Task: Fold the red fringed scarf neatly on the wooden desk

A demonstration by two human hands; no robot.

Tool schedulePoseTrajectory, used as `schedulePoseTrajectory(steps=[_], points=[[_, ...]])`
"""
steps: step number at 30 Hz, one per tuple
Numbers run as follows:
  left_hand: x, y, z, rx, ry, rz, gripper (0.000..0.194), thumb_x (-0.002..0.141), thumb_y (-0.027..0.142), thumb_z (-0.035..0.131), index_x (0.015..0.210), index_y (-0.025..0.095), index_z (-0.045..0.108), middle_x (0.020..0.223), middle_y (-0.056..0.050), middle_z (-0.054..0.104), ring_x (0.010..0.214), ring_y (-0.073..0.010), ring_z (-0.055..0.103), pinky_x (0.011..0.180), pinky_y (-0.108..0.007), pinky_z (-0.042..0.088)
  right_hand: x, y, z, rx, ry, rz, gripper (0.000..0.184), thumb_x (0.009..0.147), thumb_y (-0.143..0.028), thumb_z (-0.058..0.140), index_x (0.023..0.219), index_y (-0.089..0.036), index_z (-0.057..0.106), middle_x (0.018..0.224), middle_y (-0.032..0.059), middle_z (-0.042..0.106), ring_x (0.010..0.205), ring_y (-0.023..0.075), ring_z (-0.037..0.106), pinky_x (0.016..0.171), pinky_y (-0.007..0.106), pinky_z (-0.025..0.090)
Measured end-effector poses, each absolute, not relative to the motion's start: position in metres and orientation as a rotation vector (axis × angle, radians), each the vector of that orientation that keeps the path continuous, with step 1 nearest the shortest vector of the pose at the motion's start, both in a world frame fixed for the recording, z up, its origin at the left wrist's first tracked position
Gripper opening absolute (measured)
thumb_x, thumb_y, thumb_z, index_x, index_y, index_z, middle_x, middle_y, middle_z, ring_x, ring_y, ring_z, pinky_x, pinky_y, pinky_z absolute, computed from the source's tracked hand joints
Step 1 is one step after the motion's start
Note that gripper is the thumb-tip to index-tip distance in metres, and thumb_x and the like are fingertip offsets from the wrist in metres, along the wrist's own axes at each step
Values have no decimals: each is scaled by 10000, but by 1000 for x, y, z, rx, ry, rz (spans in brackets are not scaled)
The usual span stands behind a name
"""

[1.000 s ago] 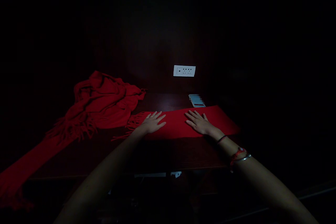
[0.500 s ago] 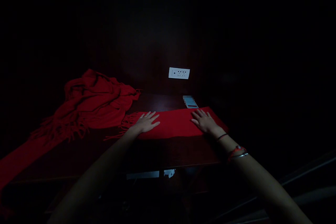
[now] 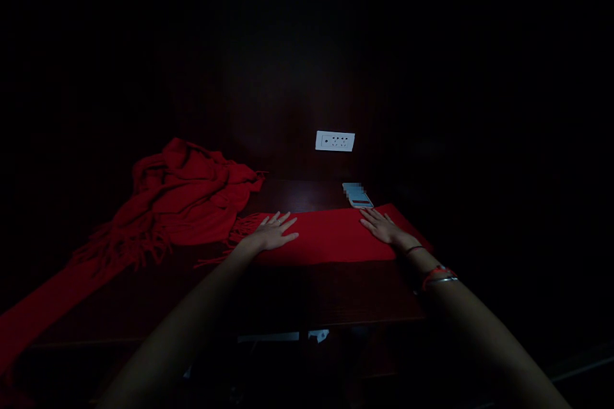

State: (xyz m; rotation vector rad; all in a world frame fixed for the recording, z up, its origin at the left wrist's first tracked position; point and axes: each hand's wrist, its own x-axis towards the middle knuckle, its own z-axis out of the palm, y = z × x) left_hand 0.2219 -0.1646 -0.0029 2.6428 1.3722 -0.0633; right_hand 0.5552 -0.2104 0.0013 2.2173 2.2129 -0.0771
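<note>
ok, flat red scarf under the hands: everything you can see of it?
The red scarf looks like soft, matte woven cloth, laid as a flat, fairly smooth strip across the dark table. Loose tassels spread at its left end; the right end dims into shadow. The left hand lies palm down near the fringe, the right hand toward the other end. Whether it is folded double, I can't tell.
</note>
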Motion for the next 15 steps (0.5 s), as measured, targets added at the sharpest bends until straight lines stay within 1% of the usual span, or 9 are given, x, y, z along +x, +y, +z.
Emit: schedulePoseTrajectory(steps=[2,5,7,9,11,13,15], points=[[222,-162,-3,2632,1370,-73,671,778,637,199,1342,278,147,1411,-30,60,1282,-267,45,1004,-459,115,580,-213,0,2309,2094,-34,610,849,-492,95,1355,-157,157,1410,86,137,1283,193,72,1026,409,114],[221,-159,-6,2641,1353,-66,679,774,641,207,1342,274,149,1410,-35,57,1283,-263,40,1003,-459,118,604,-214,0,2434,1968,-9,658,849,-490,114,1333,-54,213,1390,170,161,1276,223,109,1025,358,146],[221,-158,-7,2649,1347,-64,681,775,641,206,1344,272,143,1411,-37,54,1284,-261,37,1006,-454,110,610,-213,2,2475,1949,2,680,851,-490,108,1313,-9,245,1378,197,182,1270,235,143,1021,333,168],[221,-159,-8,2658,1353,-44,674,779,638,203,1343,273,148,1412,-34,60,1284,-259,42,1010,-448,106,608,-212,6,2486,1957,72,701,847,-505,107,1289,8,289,1370,205,200,1266,253,160,1017,344,179],[221,-160,-7,2664,1360,-21,662,784,631,197,1341,275,161,1412,-28,72,1285,-256,47,1013,-440,104,594,-212,12,2465,2012,181,731,834,-536,123,1275,17,308,1370,212,193,1267,275,143,1017,374,171],[222,-162,-6,2661,1366,-14,655,788,627,192,1340,276,164,1413,-22,74,1285,-253,49,1016,-434,101,568,-214,20,2406,2142,242,757,822,-560,129,1295,14,269,1378,207,170,1272,279,116,1023,391,151],[222,-163,-6,2656,1367,-19,660,786,631,189,1342,278,156,1414,-17,69,1285,-254,46,1017,-432,100,530,-216,25,2283,2348,208,757,819,-569,112,1318,-13,229,1388,179,161,1278,250,103,1034,373,132]])
